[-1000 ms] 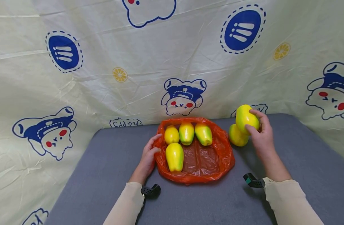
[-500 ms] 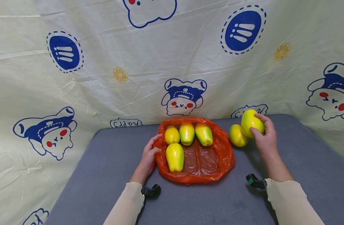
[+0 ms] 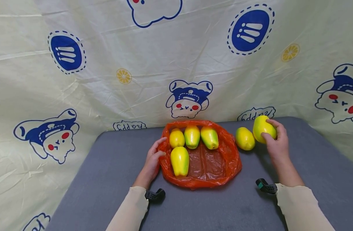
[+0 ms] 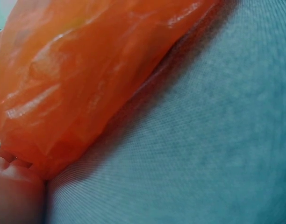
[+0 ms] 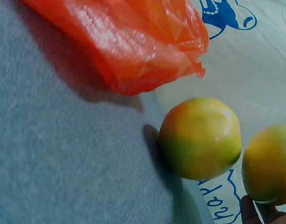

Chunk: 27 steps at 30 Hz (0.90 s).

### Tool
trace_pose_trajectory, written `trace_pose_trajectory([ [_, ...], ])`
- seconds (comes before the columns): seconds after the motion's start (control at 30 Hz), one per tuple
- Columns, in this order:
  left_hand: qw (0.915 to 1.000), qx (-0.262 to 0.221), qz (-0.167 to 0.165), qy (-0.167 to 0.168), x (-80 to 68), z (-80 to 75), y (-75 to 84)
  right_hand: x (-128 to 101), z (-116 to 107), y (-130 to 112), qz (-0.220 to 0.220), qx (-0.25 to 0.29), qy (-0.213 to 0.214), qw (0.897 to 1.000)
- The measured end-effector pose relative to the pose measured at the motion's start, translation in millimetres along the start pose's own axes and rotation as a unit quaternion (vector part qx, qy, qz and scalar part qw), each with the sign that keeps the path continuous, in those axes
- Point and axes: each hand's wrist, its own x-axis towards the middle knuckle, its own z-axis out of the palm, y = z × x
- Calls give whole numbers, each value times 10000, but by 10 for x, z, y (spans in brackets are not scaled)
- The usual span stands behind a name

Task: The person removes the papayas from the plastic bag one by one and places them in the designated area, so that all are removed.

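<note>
Six yellow-green plastic mangoes are in view on the grey fabric-covered table [image 3: 107,179]. Left to right: the left hand [image 3: 152,160] rests at the left rim of the crumpled orange plastic bag [image 3: 211,166], fingers curled against the film; the left wrist view shows fingertips [image 4: 12,172] pressed to the bag edge, but a true pinch cannot be confirmed. On the bag lie four mangoes: three in a back row [image 3: 192,137], long axes running roughly front to back, and one nearer mango [image 3: 179,160] in front of the row's left end, long axis front to back. Just right of the bag, a loose mango [image 3: 245,138] lies on the table, apart from the film. Next to it, the held mango [image 3: 263,129] sits in the right hand [image 3: 275,141], fingers and thumb wrapped round it, long axis tilted up and toward the left. Whether its underside touches the table cannot be told. In the right wrist view the held mango [image 5: 269,163] is cut off at the frame edge. Behind, a cream cartoon-printed curtain [image 3: 176,64].
</note>
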Motion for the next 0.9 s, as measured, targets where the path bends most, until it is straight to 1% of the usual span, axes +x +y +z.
trace_pose_trajectory([
  [0.3,10000,-7,12,-27,4,-3,20,33,-43,77,69,-540,15,9985],
  [0.57,10000,-23,-36,23,3,2,19,48,-44,185,114,-871,-225,9959],
  [0.9,9999,-15,-100,23,6,-1,11,54,-61,275,-14,-1164,-534,9918],
])
